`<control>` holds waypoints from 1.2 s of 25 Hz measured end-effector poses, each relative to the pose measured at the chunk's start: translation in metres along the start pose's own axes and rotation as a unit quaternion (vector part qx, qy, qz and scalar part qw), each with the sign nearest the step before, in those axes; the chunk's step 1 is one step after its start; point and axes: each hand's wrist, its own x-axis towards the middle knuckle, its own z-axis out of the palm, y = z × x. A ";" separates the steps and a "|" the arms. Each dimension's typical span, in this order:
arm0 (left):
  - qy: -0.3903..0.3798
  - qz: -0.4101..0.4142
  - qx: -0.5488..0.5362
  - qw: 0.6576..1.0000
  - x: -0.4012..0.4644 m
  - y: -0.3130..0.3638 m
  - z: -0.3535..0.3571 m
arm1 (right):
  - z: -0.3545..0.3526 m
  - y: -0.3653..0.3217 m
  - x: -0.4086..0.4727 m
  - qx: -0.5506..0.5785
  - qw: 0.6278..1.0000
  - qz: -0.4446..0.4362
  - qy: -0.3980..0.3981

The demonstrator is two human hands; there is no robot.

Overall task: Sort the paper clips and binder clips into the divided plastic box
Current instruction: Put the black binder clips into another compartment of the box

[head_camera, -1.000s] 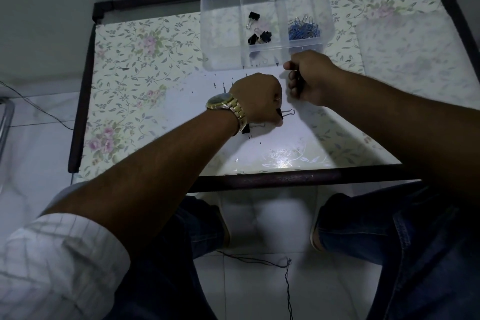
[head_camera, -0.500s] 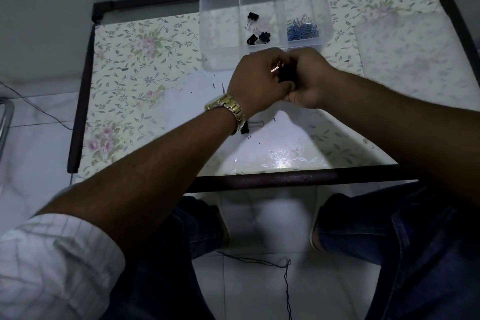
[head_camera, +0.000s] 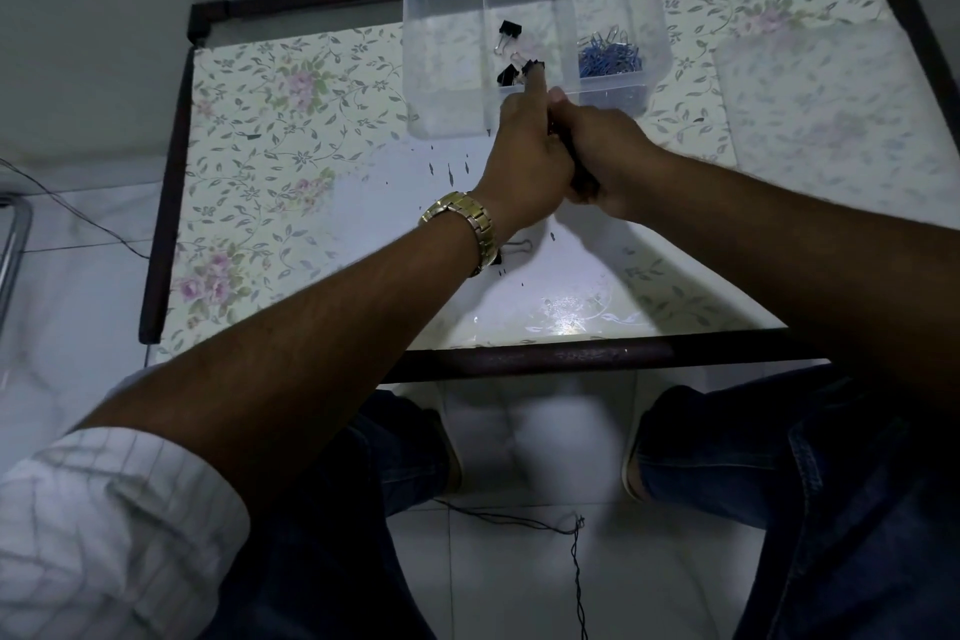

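Note:
The clear divided plastic box stands at the table's far edge. Its middle compartment holds black binder clips and its right one a heap of blue paper clips. My left hand reaches to the box's front rim, index finger straight and touching the clips there; what it holds is hidden. My right hand presses against it, fisted round dark binder clips. One more binder clip lies on the table under my left wrist.
The table has a floral cover and a dark metal frame. Small black specks dot its middle, and a dark scrap lies at the left. The box's left compartment looks empty. My knees and a floor cable are below.
My left hand lifted a binder clip off the table, met my right hand, and both moved up to the box's front rim. The left index finger now sticks out over the middle compartment.

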 end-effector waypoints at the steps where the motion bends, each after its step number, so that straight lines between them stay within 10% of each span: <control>1: 0.004 -0.015 -0.032 0.999 0.000 0.000 -0.003 | -0.003 0.000 0.000 0.001 1.000 -0.006 0.010; 5: 0.032 0.001 0.064 0.997 0.006 -0.010 -0.036 | -0.016 -0.001 0.005 0.010 0.998 0.046 0.042; 10: -0.137 -0.002 0.352 0.926 -0.014 -0.043 -0.072 | -0.020 0.000 0.009 -0.010 0.994 0.106 0.005; 30: -0.057 0.048 0.389 0.918 -0.015 -0.061 -0.043 | -0.002 0.008 -0.001 -0.125 0.990 0.044 -0.054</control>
